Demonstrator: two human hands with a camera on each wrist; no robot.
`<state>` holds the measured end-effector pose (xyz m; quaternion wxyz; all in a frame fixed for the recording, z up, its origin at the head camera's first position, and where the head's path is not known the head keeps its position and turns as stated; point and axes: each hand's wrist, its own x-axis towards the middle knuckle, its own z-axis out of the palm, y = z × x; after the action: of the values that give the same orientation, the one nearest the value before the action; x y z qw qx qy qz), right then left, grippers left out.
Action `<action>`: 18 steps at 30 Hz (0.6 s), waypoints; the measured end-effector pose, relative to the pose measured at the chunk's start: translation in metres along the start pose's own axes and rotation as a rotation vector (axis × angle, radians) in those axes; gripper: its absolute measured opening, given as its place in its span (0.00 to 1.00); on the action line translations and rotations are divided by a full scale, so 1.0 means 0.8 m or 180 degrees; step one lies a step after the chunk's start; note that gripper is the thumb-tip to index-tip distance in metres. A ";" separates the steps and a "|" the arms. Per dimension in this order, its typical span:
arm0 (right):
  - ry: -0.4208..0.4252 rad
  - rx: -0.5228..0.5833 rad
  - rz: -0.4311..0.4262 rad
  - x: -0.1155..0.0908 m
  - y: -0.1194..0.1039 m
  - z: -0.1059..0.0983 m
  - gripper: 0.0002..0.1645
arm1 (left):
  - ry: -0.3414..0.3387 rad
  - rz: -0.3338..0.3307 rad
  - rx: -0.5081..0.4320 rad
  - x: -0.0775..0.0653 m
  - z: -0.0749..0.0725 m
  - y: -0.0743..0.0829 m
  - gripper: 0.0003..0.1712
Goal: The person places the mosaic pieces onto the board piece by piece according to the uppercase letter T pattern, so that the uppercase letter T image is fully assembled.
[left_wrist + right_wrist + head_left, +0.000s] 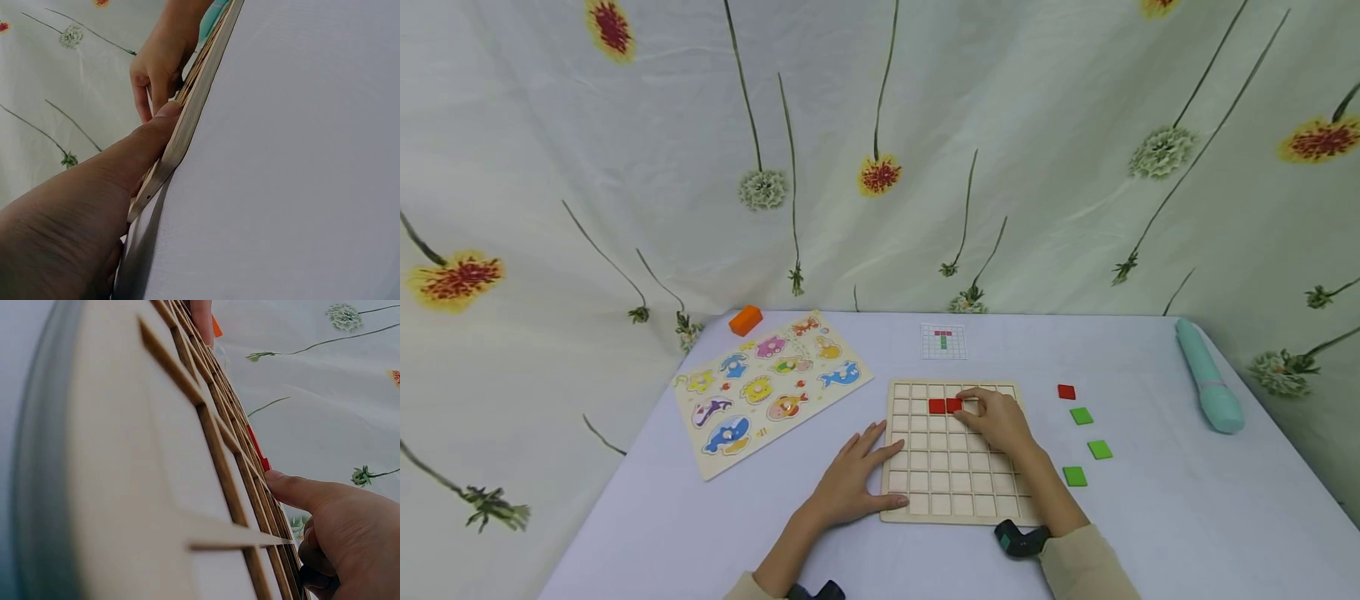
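A shallow wooden tray (939,461), split into square compartments, lay on the white table (925,567). It held two red tiles side by side in the second row from its far edge: the left tile (936,406) sat in the third compartment from the left, and the right tile (952,405) was at the fourth. Whether that second tile lay fully flat could not be told.

The right hand (1000,423) reached over the tray, its thumb and a fingertip pinching the right tile at its edge. The left hand (850,483) was spread and relaxed along the tray's left side, gripping no tile, its thumb resting on the rim near the close corner.

Outside the tray, to its right, lay a loose red tile (1067,392) and three green tiles (1082,416). A small card (943,342) with a red and green pattern lay beyond the far edge. To the left, a puzzle board (818,398) bore colourful animal pieces, with an orange block (746,321) just behind it.
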<state>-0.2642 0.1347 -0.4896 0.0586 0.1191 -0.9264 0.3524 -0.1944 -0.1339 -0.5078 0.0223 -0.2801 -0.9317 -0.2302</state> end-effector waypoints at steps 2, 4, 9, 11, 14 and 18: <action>-0.0020 0.0014 -0.0005 0.000 0.000 -0.001 0.19 | -0.0010 0.0008 -0.0032 0.000 -0.001 0.001 0.47; -0.0035 0.0007 -0.0002 0.000 0.000 -0.001 0.20 | -0.0002 0.0030 -0.0016 -0.001 -0.001 0.001 0.47; -0.0031 0.0001 0.0007 0.000 0.001 0.000 0.20 | 0.0004 0.0037 0.0024 -0.001 -0.002 0.001 0.47; -0.0024 0.0016 0.0009 0.000 0.001 0.000 0.20 | -0.0007 0.0018 0.0000 -0.001 -0.002 0.002 0.46; -0.0011 0.0028 0.0018 0.000 0.000 0.000 0.20 | -0.0020 -0.0014 -0.0019 -0.001 -0.003 0.003 0.46; -0.0008 0.0035 0.0024 0.000 0.000 0.000 0.20 | -0.0009 -0.0025 -0.0032 -0.002 -0.002 0.003 0.46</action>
<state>-0.2641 0.1352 -0.4897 0.0554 0.1164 -0.9250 0.3575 -0.1924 -0.1337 -0.5054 0.0186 -0.2768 -0.9317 -0.2346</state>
